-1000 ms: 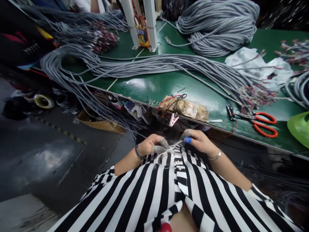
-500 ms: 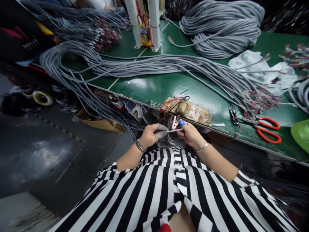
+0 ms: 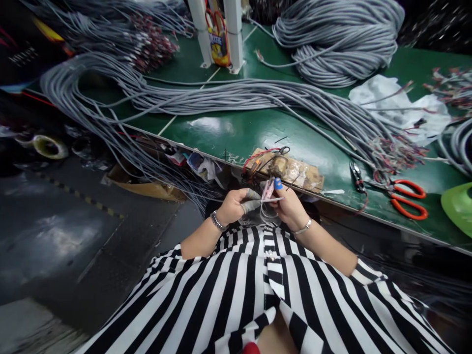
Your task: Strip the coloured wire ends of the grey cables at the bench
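Note:
My left hand point(image 3: 236, 205) and my right hand point(image 3: 289, 206) are held together just below the front edge of the green table point(image 3: 236, 132), above my striped shirt. Both are closed in a pinch on a thin pale strip, like a cable tie point(image 3: 272, 200), stretched between them, with a small loop of thin wire point(image 3: 266, 212) hanging under it. My left fingertips wear grey finger covers, and one right fingertip has a blue one. A pink clip point(image 3: 268, 188) hangs at the table edge right behind my fingers, by a taped brown block point(image 3: 291, 172) with red and black wires.
Long bundles of grey cable point(image 3: 236, 98) run across the table and drape off its left edge. A big grey coil point(image 3: 339, 39) sits at the back. Orange-handled scissors point(image 3: 407, 199), small black cutters point(image 3: 356, 173), a white plastic bag point(image 3: 401, 105) and a green object point(image 3: 459, 204) lie right.
Both hands have risen from my lap to the table edge, still pinching the pale strip, and now sit just under the pink clip. The view has shifted slightly.

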Motion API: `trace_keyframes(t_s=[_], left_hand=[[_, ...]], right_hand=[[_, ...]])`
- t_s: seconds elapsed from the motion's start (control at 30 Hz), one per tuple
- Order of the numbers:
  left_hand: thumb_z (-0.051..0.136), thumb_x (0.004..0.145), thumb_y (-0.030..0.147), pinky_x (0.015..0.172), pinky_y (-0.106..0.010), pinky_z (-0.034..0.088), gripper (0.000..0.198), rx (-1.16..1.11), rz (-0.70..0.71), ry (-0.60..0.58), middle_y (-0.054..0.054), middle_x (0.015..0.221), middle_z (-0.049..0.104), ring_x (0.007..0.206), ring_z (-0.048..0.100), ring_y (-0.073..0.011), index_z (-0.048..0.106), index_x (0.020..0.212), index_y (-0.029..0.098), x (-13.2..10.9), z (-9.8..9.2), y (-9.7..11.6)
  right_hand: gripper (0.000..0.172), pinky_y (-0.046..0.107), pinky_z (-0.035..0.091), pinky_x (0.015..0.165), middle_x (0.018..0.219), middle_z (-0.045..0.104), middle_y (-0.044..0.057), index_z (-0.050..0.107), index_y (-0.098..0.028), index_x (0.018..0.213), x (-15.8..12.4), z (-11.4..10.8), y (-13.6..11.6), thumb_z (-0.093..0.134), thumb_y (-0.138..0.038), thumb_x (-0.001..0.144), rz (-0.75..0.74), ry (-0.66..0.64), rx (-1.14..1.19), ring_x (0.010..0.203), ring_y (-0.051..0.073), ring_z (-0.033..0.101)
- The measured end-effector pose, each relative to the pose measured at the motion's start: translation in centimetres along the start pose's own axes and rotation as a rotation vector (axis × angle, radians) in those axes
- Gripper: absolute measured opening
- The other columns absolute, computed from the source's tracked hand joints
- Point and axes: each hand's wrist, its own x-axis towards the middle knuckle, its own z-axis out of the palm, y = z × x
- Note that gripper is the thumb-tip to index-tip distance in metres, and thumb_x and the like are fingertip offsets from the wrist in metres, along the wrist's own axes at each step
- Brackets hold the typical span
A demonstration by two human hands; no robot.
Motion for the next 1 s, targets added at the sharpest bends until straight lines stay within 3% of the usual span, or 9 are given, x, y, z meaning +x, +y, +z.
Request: trace_keyframes(t_s=[0.23,0.37,0.5,0.6,0.73,0.9,1.0], left_hand=[[0.078,0.066,0.043,0.057,-0.02,0.048,0.037,-0.02,-0.053,-0.048,-0.002,0.066,0.064,0.058,0.055,-0.0096,0.068,0.077,0.009,0.1,0.6,-0.6],[0.077,0.066,0.044,0.056,-0.02,0.047,0.039,-0.042,-0.07,-0.069,-0.002,0.065,0.062,0.057,0.054,-0.0089,0.068,0.077,0.009,0.0,0.8,-1.0],[0.078,0.065,0.042,0.056,-0.02,0.047,0.037,-0.055,-0.089,-0.083,-0.001,0.064,0.061,0.056,0.053,-0.0085,0.066,0.075,0.009,-0.3,0.9,-0.9],[0.078,0.066,0.04,0.056,-0.02,0.046,0.035,-0.068,-0.102,-0.091,-0.001,0.064,0.061,0.056,0.053,-0.0084,0.066,0.075,0.009,-0.6,1.0,-0.6],[0.077,0.068,0.039,0.055,-0.019,0.045,0.033,-0.064,-0.107,-0.064,-0.002,0.062,0.061,0.055,0.053,-0.0081,0.065,0.076,0.009,-0.9,1.0,-0.1],[0.077,0.067,0.042,0.052,-0.019,0.044,0.035,-0.078,-0.108,-0.087,-0.001,0.059,0.06,0.052,0.052,-0.0077,0.066,0.077,0.009,-1.5,0.7,-0.2],[0.076,0.069,0.042,0.051,-0.019,0.044,0.035,-0.084,-0.098,-0.138,-0.002,0.059,0.06,0.051,0.052,-0.008,0.067,0.078,0.009,-2.3,0.4,-0.4]], right_hand=[[0.052,0.022,0.012,0.039,0.041,0.034,-0.006,0.057,-0.015,0.056,0.1,-0.1,0.2,0.065,-0.063,0.072,-0.024,-0.015,0.049,0.039,0.004,0.02],[0.051,0.022,0.011,0.04,0.044,0.041,-0.005,0.059,-0.014,0.061,0.2,-0.1,0.4,0.066,-0.064,0.07,0.003,-0.001,0.064,0.041,0.004,0.018],[0.051,0.022,0.017,0.042,0.054,0.048,-0.003,0.059,-0.015,0.065,0.2,-0.1,0.6,0.066,-0.065,0.069,0.0,0.019,0.069,0.044,0.004,0.025],[0.052,0.022,0.021,0.042,0.05,0.043,-0.005,0.057,-0.016,0.064,0.1,0.0,0.7,0.065,-0.067,0.069,0.004,0.021,0.071,0.044,0.005,0.026],[0.055,0.022,0.015,0.04,0.045,0.034,-0.007,0.054,-0.017,0.064,-0.1,-0.2,0.6,0.062,-0.071,0.068,0.059,0.008,0.062,0.041,0.005,0.021],[0.06,0.022,0.009,0.038,0.058,0.051,-0.003,0.057,-0.016,0.072,-0.4,-1.0,0.6,0.059,-0.075,0.066,0.129,-0.012,0.08,0.04,0.003,0.022],[0.059,0.021,0.009,0.038,0.061,0.053,-0.001,0.056,-0.016,0.069,-0.6,-1.7,0.7,0.062,-0.074,0.064,0.161,0.004,0.097,0.041,0.003,0.024]])
